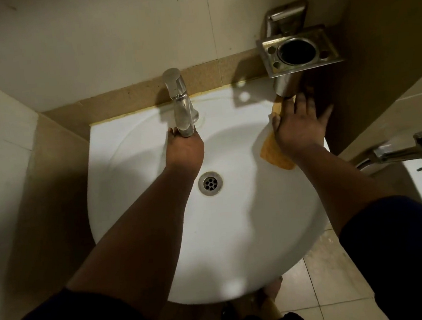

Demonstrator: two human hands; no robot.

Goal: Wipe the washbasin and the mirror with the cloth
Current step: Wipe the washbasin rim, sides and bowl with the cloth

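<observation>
Right hand [298,128], fingers spread flat, presses the orange cloth [276,153] onto the washbasin [237,234] rim right of the tap [181,106]; the cloth's long axis runs toward the wall. Left hand [184,149] is curled around the tap's spout.

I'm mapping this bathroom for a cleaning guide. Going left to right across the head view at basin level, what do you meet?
Left hand holding the tap → drain → cloth under the right hand → spray nozzle. The metal cup holder sits above the right hand, so I leave it out.
</observation>
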